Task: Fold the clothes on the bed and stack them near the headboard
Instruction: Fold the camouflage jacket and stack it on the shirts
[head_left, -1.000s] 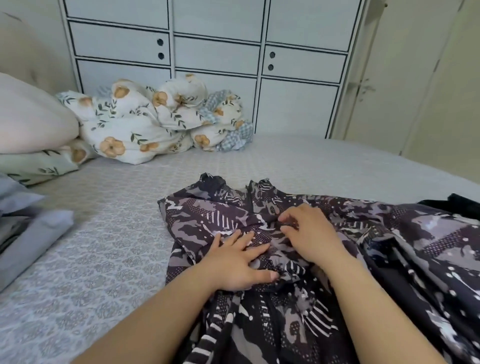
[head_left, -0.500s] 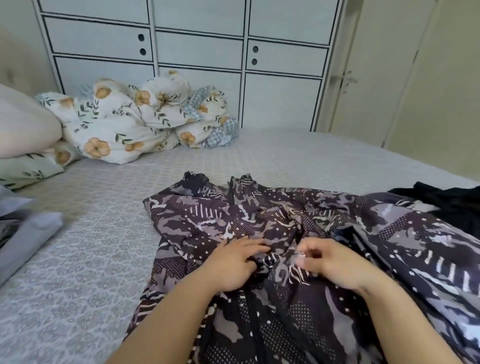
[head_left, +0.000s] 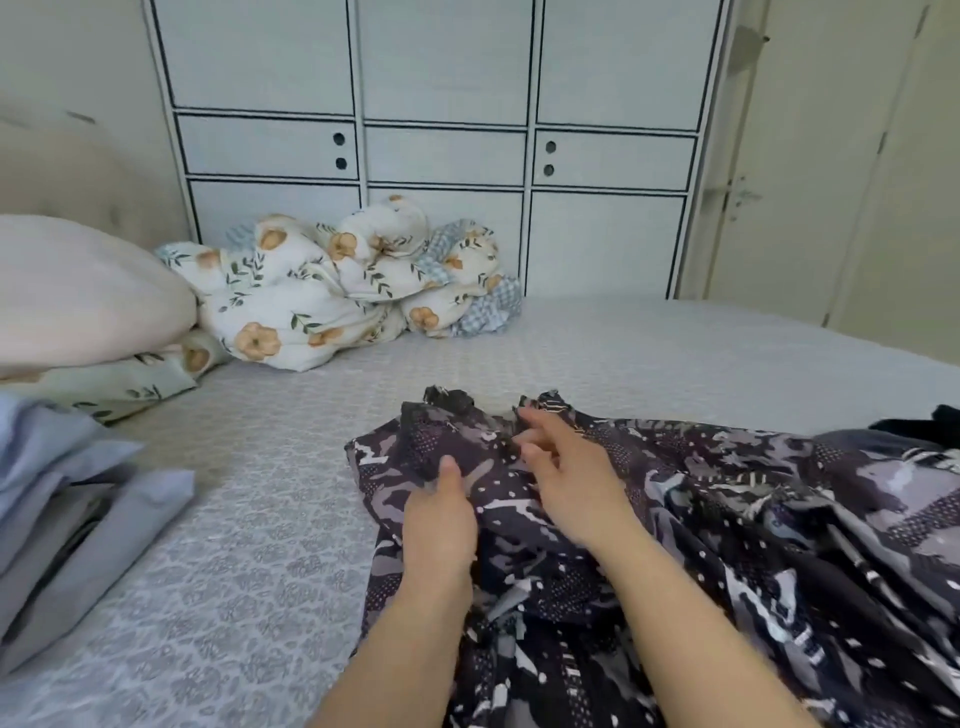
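I've got the patterned dress (head_left: 727, 519) flat on the bed (head_left: 260, 519), long axis running right from its neck end. My left hand (head_left: 441, 519) pinches fabric nr the neck, thumb up; right hand (head_left: 566, 478) rests open just beside it, both at that end. Folded pile (head_left: 67, 499) sits well apart to the left, so the left hand's nearer.

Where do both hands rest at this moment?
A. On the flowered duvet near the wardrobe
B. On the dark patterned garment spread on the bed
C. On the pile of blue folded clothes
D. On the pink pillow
B: the left hand and the right hand both lie on the dark patterned garment, near its collar end.
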